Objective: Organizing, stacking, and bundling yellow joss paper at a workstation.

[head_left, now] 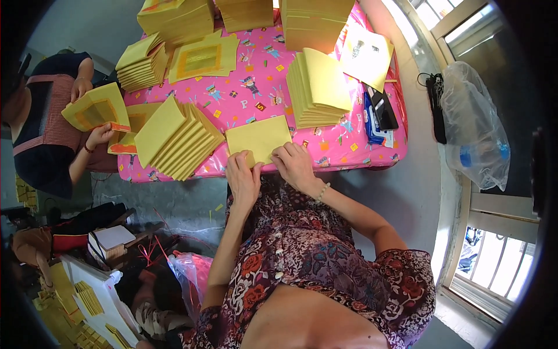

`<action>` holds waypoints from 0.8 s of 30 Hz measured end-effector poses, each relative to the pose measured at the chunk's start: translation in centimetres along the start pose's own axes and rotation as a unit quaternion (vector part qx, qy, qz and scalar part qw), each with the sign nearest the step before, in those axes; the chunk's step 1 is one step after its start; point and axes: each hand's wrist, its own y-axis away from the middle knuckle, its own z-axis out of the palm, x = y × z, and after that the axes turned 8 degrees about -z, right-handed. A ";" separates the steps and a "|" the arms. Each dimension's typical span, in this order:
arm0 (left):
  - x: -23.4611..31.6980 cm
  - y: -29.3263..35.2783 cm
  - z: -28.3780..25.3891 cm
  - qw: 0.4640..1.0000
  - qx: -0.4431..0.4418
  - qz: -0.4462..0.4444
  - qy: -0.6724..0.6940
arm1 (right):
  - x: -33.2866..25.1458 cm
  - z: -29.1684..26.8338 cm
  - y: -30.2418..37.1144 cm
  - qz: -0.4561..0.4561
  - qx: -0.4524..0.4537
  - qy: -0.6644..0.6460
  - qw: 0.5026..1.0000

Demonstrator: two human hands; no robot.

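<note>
A yellow paper sheet (258, 134) lies flat at the near edge of the table, in front of me. My left hand (243, 179) is closed on its near left edge, where a small flap of paper seems to be turned up. My right hand (295, 166), with a beaded bracelet at the wrist, grips the near right edge with bent fingers. Just left of the sheet leans a fanned pile of folded yellow paper (177, 138). Beyond the sheet to the right stands another folded yellow pile (319, 87).
Tall yellow paper stacks (317, 26) line the far side of the pink patterned tablecloth (250, 96). A dark phone (383, 110) rests on a blue-and-white packet (372, 125) at right. At left, a co-worker (43, 125) holds a yellow sheet (99, 107). A clear plastic bag (474, 125) hangs by the window.
</note>
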 end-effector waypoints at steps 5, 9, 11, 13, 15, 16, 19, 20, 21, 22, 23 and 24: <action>-0.2 -0.3 -0.5 0.999 -0.034 -0.019 0.035 | -0.8 0.7 -0.2 -0.049 -0.014 0.013 0.999; -0.5 -0.2 -0.6 0.998 -0.042 -0.026 0.048 | -1.0 1.2 -0.1 -0.043 -0.039 -0.003 0.998; -0.7 -0.2 -0.8 0.998 -0.036 -0.015 0.054 | -0.8 1.2 -0.2 -0.044 -0.044 -0.008 0.998; -1.1 -0.1 -0.9 0.998 -0.028 -0.006 0.060 | -0.7 1.3 -0.2 -0.048 -0.050 -0.013 0.998; -1.3 0.1 -1.4 0.986 -0.061 -0.045 0.146 | -0.7 1.3 -0.1 -0.052 -0.049 0.004 0.997; -1.4 0.0 -1.5 0.986 -0.061 -0.046 0.145 | -0.7 1.2 -0.2 -0.052 -0.049 0.003 0.997; -1.7 0.0 -1.4 0.983 -0.067 -0.046 0.163 | -0.6 1.0 -0.3 -0.047 -0.045 0.004 0.998; -1.9 0.2 -1.1 0.983 -0.051 -0.029 0.171 | -0.5 1.0 -0.3 -0.046 -0.050 -0.010 0.998; -2.0 0.2 -0.9 0.983 -0.035 -0.010 0.180 | -0.5 1.0 -0.4 -0.044 -0.055 -0.022 0.997; -2.0 0.3 -0.9 0.983 -0.035 -0.010 0.180 | -0.6 0.8 -0.4 -0.045 -0.055 -0.022 0.997; -2.1 0.5 -1.0 0.983 -0.032 -0.015 0.180 | -0.7 0.7 -0.4 -0.043 -0.047 -0.035 0.997; -1.9 0.5 -1.1 0.983 -0.031 -0.019 0.180 | -0.7 0.4 -0.5 -0.041 -0.040 -0.047 0.997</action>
